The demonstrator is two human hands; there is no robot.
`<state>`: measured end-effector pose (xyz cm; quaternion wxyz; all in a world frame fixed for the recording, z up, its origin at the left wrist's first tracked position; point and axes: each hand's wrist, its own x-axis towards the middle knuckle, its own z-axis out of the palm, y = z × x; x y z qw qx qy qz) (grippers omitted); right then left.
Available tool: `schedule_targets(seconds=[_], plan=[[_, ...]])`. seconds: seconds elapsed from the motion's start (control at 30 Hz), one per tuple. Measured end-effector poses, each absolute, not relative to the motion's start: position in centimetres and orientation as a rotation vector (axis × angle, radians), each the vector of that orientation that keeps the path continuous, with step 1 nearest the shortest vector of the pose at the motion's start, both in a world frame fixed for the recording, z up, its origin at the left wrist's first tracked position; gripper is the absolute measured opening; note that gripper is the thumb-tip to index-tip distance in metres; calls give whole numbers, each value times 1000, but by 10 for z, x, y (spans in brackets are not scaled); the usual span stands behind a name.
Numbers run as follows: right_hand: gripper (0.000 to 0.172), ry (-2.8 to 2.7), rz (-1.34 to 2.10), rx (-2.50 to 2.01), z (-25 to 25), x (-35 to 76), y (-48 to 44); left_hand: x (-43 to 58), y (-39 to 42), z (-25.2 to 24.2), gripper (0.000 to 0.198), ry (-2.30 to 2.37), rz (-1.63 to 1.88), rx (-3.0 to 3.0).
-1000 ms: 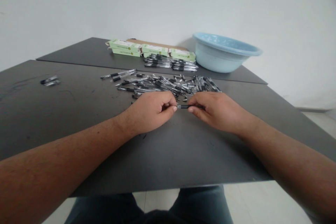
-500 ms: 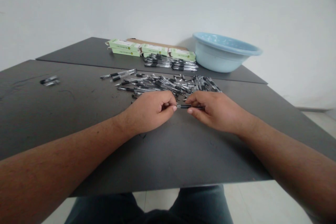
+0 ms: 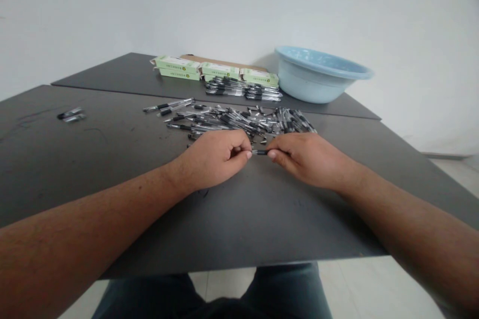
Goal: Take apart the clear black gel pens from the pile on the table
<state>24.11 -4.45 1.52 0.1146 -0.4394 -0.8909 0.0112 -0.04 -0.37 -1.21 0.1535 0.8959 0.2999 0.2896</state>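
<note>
My left hand [image 3: 215,157] and my right hand [image 3: 305,157] meet over the dark table [image 3: 112,159], both pinched on one black pen [image 3: 259,152] held level between them. Only a short black stretch of the pen shows between the fingertips; its ends are hidden inside the hands. Just beyond my hands lies a loose heap of several black-and-clear pens [image 3: 239,120].
Green boxes [image 3: 219,71] stand in a row at the back with a neat stack of pens [image 3: 243,90] before them. A light blue basin [image 3: 320,74] sits back right. Two loose pens [image 3: 71,114] lie far left. The table's front edge runs above my knees.
My right hand has slid a little left along the pen toward my left hand, so less of the pen shows between them. My left hand has stayed put.
</note>
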Motion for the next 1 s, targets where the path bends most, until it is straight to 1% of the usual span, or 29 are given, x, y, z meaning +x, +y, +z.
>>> schedule_targets(seconds=[0.1, 0.2, 0.27, 0.4, 0.5, 0.57, 0.7, 0.8, 0.87, 1.0], plan=[[21, -2547, 39, -1306, 15, 241, -44, 0, -4, -13, 7, 862, 838, 2563], [19, -2595, 4, -1319, 15, 241, -44, 0, -3, -13, 8, 852, 827, 2565], [22, -2624, 19, -1298, 16, 241, -44, 0, -3, -13, 8, 854, 820, 2565], [22, -2534, 57, -1303, 15, 242, -45, 0, -3, -12, 9, 875, 823, 2564], [18, -2581, 23, -1317, 16, 241, -45, 0, -3, -12, 9, 875, 812, 2574], [22, -2618, 29, -1297, 16, 241, -44, 0, -4, -12, 9, 879, 803, 2572], [21, -2538, 74, -1299, 16, 242, -44, 0, -3, -12, 10, 898, 809, 2572], [17, -2576, 42, -1310, 16, 242, -44, 1, -3, -12, 11, 883, 795, 2582], [22, -2614, 33, -1288, 15, 242, -44, 1, -3, -13, 10, 885, 789, 2584], [21, -2552, 70, -1285, 15, 242, -44, 0, -3, -13, 10, 898, 799, 2576]])
